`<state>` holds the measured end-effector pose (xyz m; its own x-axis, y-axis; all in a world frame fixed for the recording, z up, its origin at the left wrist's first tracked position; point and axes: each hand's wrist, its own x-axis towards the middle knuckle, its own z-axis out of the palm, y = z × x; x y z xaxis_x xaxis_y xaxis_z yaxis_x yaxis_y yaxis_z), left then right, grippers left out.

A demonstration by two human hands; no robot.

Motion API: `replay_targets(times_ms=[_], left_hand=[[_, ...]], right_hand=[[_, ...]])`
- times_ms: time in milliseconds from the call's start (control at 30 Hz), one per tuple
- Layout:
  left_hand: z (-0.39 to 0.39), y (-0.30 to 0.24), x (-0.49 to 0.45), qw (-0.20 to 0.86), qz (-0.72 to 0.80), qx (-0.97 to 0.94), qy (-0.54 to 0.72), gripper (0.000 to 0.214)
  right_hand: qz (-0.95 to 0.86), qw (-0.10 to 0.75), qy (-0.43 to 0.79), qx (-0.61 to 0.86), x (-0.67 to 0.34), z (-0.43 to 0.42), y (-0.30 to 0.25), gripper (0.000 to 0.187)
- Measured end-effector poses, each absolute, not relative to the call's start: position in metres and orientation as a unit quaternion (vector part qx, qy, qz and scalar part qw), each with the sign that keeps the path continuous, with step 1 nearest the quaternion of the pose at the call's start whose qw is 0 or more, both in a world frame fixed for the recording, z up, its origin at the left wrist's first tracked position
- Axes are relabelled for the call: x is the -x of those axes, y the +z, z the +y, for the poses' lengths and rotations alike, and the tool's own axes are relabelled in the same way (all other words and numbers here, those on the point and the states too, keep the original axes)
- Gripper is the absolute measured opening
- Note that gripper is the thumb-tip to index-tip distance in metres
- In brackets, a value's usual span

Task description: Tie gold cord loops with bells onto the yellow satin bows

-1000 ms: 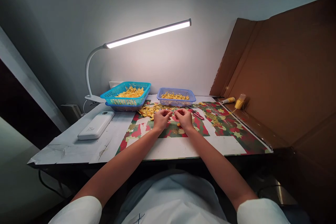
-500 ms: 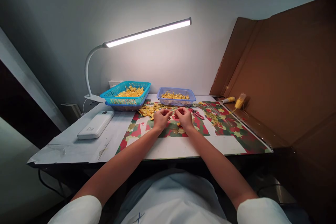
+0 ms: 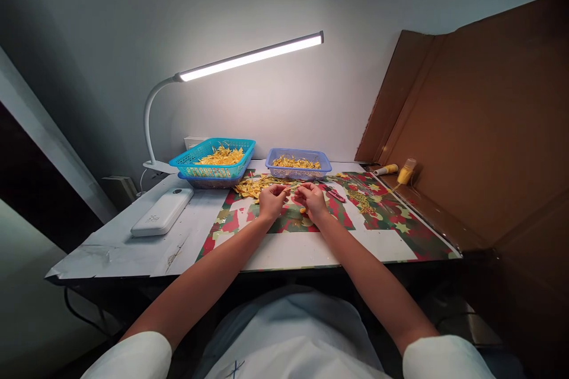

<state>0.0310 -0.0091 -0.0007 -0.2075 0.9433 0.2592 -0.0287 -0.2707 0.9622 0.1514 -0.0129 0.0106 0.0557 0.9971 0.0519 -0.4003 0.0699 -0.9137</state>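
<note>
My left hand (image 3: 272, 201) and my right hand (image 3: 313, 200) meet over the patterned sheet, a small gap between their fingertips. Both pinch a thin yellow strip (image 3: 291, 187) that spans this gap; its exact kind is too small to make out. Just behind my left hand lies a loose pile of flat yellow pieces (image 3: 249, 188). A small pair of red-handled snips (image 3: 335, 194) rests to the right of my right hand. Under my right wrist a little yellow piece (image 3: 303, 210) shows on the sheet.
A turquoise basket (image 3: 178, 163) of yellow pieces sits stacked at back left, a purple basket (image 3: 326, 167) behind my hands. Gold cord (image 3: 362, 201), a yellow spool (image 3: 406, 173) and cardboard (image 3: 466, 118) are right. A power bank (image 3: 162, 213) and lamp (image 3: 149, 118) stand left.
My fingertips have shifted very slightly, and the yellow strip shows a little more between them. Everything else on the table stays in place.
</note>
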Motion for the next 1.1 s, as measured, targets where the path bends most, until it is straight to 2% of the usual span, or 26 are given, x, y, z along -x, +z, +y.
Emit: replay_targets(times_ms=[167,700,1100], left_hand=[[-0.008,-0.001,-0.031,0.394,0.445,-0.499,0.631,0.029],[-0.006,-0.003,-0.031,0.459,0.422,-0.459,0.633,0.038],[-0.008,0.0,-0.031,0.434,0.449,-0.454,0.636,0.028]], right_hand=[[-0.387,0.59,0.604,0.372,-0.149,-0.015,0.009,0.026],[-0.425,0.636,0.509,0.394,-0.143,-0.01,-0.002,0.035],[-0.443,0.632,0.466,0.432,-0.145,-0.011,-0.002,0.037]])
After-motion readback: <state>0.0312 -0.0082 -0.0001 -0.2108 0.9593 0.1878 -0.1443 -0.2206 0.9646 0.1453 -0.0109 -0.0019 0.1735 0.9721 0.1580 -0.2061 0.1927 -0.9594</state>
